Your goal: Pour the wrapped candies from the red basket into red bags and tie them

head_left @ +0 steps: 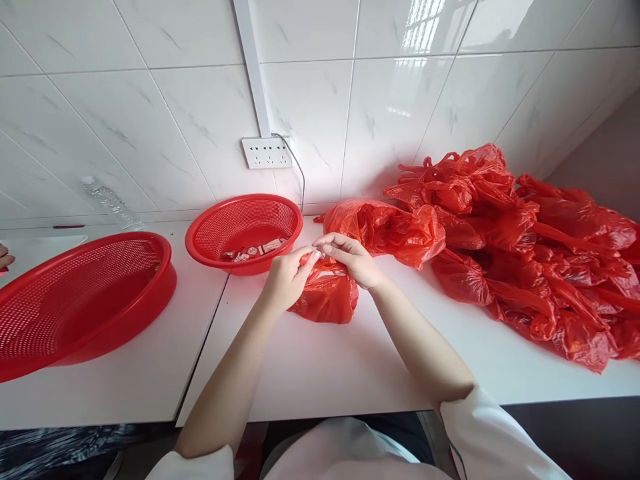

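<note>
A small red plastic bag (330, 300) sits on the white desk (320, 360), directly in front of the person, its top gathered at the fingers. Bare white surface lies between the bag and the desk's front edge; to the left, a dark seam runs from that edge toward the small red basket (245, 230), which holds several small pale pieces (253, 251). On the right, a bunched red bag (385, 227) lies just beyond the right hand, against a broad heap of filled red bags (530, 267). Both forearms reach forward from white sleeves, angling inward until the hands nearly meet. The left hand (293, 273) and right hand (350, 259) are partly closed, fingers bent and thumbs toward each other, pinching at the top of the small bag; the exact grip is hard to tell. Farther left stands a large red basket (85, 300), with another person's fingers (5, 259) at the frame's edge. A power strip (267, 153) is mounted on the tiled wall (310, 100).
</note>
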Tool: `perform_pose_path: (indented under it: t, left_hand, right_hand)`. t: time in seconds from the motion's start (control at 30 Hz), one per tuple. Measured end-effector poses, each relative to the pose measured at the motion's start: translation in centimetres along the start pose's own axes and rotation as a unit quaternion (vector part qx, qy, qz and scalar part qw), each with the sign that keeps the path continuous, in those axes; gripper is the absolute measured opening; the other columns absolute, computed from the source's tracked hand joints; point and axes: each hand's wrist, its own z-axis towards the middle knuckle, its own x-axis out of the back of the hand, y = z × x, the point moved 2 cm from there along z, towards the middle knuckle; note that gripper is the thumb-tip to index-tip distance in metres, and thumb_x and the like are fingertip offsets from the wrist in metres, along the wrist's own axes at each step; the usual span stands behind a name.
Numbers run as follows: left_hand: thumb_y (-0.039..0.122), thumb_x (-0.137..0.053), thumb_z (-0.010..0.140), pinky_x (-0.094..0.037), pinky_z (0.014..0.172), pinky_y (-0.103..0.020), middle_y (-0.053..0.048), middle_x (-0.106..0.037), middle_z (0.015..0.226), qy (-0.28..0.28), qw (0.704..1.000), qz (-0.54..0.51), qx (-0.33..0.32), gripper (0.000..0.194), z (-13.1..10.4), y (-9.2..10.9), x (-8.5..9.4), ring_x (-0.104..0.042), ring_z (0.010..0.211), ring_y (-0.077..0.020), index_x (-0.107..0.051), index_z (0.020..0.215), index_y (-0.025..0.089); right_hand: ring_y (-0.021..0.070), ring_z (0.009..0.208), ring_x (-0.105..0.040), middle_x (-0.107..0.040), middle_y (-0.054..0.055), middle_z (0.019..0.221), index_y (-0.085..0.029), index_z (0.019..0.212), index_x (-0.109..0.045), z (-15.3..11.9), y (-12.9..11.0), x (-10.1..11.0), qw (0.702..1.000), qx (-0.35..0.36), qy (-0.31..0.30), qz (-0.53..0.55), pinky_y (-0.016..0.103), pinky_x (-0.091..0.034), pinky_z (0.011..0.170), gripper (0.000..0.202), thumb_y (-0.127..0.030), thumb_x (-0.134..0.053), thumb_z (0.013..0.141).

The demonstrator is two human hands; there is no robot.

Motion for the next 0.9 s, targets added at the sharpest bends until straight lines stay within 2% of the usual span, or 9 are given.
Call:
perform_pose_path:
  t: [0.07, 0.2, 0.4, 0.5, 0.63, 0.7, 0.77, 0.83, 0.9]
  left_hand:
    - [0.047, -0.050, 0.093, -0.043, 0.055, -0.023, -0.001, -0.059, 0.069, -0.002, 0.993, -0.097, 0.061, 0.035, 0.1, 0.0, 0.0, -0.053, 0.059, -0.0129, -0.065, 0.080, 0.019]
    - [0.051, -0.051, 0.092, -0.046, 0.051, -0.022, -0.003, -0.068, 0.081, 0.028, 0.978, -0.187, 0.091, 0.036, 0.2, 0.4, 0.0, -0.058, 0.055, -0.0111, -0.066, 0.092, 0.018]
    - [0.053, -0.044, 0.096, -0.043, 0.043, -0.020, 0.003, -0.059, 0.053, -0.066, 0.949, -0.264, 0.158, 0.042, -0.3, 0.4, -0.3, -0.050, 0.037, -0.0087, -0.063, 0.109, 0.019]
    - [0.048, -0.053, 0.093, -0.045, 0.046, -0.017, 0.001, -0.060, 0.059, -0.081, 0.890, -0.391, 0.220, 0.036, -0.1, -0.2, -0.3, -0.054, 0.044, -0.0071, -0.066, 0.108, 0.017]
    - [0.036, -0.058, 0.092, -0.046, 0.051, -0.012, -0.001, -0.064, 0.074, -0.101, 0.819, -0.490, 0.280, 0.021, 0.2, -0.8, 0.0, -0.057, 0.052, -0.0034, -0.066, 0.093, 0.016]
    - [0.041, -0.054, 0.094, -0.045, 0.048, -0.015, 0.001, -0.060, 0.067, -0.117, 0.846, -0.447, 0.265, 0.026, 0.1, -0.7, 0.2, -0.056, 0.050, -0.0055, -0.064, 0.087, 0.017]
    - [0.048, -0.048, 0.094, -0.044, 0.046, -0.019, 0.002, -0.056, 0.062, -0.103, 0.915, -0.323, 0.221, 0.034, -0.3, -0.3, 0.6, -0.056, 0.047, -0.0090, -0.063, 0.088, 0.019]
    - [0.049, -0.046, 0.095, -0.049, 0.055, -0.024, -0.001, -0.060, 0.069, -0.039, 0.979, -0.146, 0.136, 0.034, -0.7, 0.2, 1.0, -0.060, 0.055, -0.0127, -0.064, 0.092, 0.020]
    - [0.041, -0.045, 0.096, -0.053, 0.072, -0.028, -0.005, -0.066, 0.085, 0.017, 1.000, -0.001, 0.022, 0.028, -1.1, 0.6, 1.0, -0.064, 0.073, -0.0162, -0.066, 0.101, 0.022]
  right_hand:
    - [0.0138, 0.089, -0.067, -0.070, 0.004, 0.098, -0.020, 0.104, -0.068, -0.1, -0.1, 0.2, 0.999, 0.039, -0.017, -0.001, 0.029, -0.055, 0.082, 0.028, -0.040, -0.070, 0.084]
    - [0.0180, 0.095, -0.068, -0.072, 0.005, 0.101, -0.021, 0.106, -0.070, -0.4, -0.1, 0.4, 0.995, 0.091, -0.018, -0.020, 0.035, -0.056, 0.087, 0.036, -0.033, -0.081, 0.074]
    - [0.0156, 0.088, -0.065, -0.067, 0.003, 0.093, -0.026, 0.092, -0.075, -1.4, -2.1, 0.8, 0.968, 0.195, 0.073, -0.143, 0.036, -0.054, 0.085, 0.008, -0.027, -0.070, 0.086]
    - [0.0218, 0.116, -0.057, -0.059, 0.005, 0.121, -0.028, 0.084, -0.076, -2.1, -3.8, 0.4, 0.944, 0.240, -0.010, -0.224, 0.045, -0.044, 0.105, 0.003, -0.027, -0.074, 0.081]
    - [0.0257, 0.131, -0.048, -0.045, 0.006, 0.145, -0.024, 0.091, -0.069, -2.5, -3.7, 0.1, 0.948, 0.172, -0.159, -0.214, 0.048, -0.040, 0.110, 0.009, -0.024, -0.072, 0.082]
    - [0.0228, 0.118, -0.059, -0.052, 0.009, 0.138, -0.024, 0.108, -0.061, -2.2, -2.5, 0.1, 0.969, 0.117, -0.172, -0.131, 0.046, -0.047, 0.102, 0.025, -0.027, -0.068, 0.085]
    - [0.0191, 0.100, -0.067, -0.059, 0.009, 0.126, -0.025, 0.125, -0.050, -1.7, -0.7, 0.1, 0.987, 0.057, -0.144, -0.052, 0.042, -0.053, 0.092, 0.038, -0.037, -0.060, 0.091]
    - [0.0166, 0.087, -0.068, -0.065, 0.007, 0.113, -0.024, 0.135, -0.044, -1.0, 1.0, -0.1, 0.997, 0.005, -0.081, -0.016, 0.038, -0.055, 0.085, 0.044, -0.045, -0.048, 0.096]
    - [0.0163, 0.089, -0.067, -0.068, 0.006, 0.105, -0.023, 0.135, -0.049, -0.5, 2.0, -0.6, 0.999, -0.010, -0.028, -0.025, 0.036, -0.054, 0.089, 0.045, -0.048, -0.044, 0.098]
